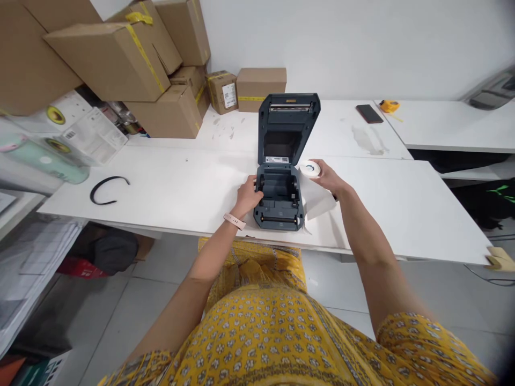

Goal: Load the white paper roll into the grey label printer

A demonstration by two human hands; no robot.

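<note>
A dark grey label printer (277, 206) stands on the white table with its lid (287, 120) raised. Its inner bay is bare, with a roller across the front. My left hand (248, 197) grips the printer's left wall, thumb over the rim and fingers along the outside. Just right of the printer, my right hand (328, 177) is closed around a roll of white labels (310, 169). A loose strip of label paper (319, 199) hangs from the roll down to the tabletop. Part of the right fingers is hidden behind the roll.
Cardboard boxes (108, 59) are stacked at the back left. A black headband (94, 190) lies on the table (193, 187), near a mint-green bottle (44, 158). Toward the back right are a phone (369, 113) and a yellow tape measure (389, 105). The table's front edge runs close to my body.
</note>
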